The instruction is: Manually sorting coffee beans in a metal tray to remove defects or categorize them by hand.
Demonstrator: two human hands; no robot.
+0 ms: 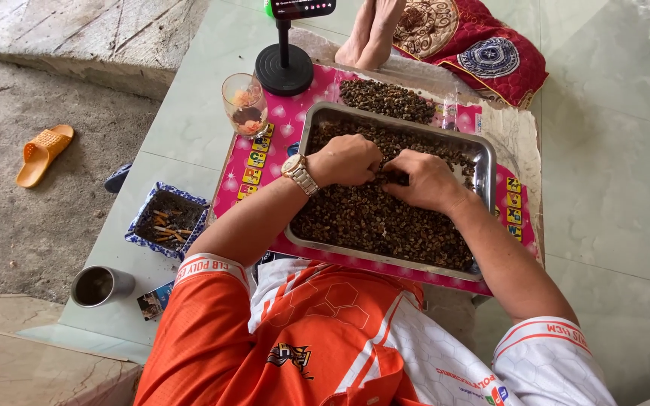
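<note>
Both hands in metal tray (486, 159): left hand (349, 159), right hand (424, 179) fingers curled narrow, pinching dark beans (370, 222) mid-tray.

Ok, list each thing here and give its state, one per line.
Metal tray: full of dark beans.
Left hand: curled, down in the beans.
Right hand: fingers pinched in the beans.
Glass: upright, nearly empty.
Metal cup: on its side.
Ashtray: full of butts.
</note>
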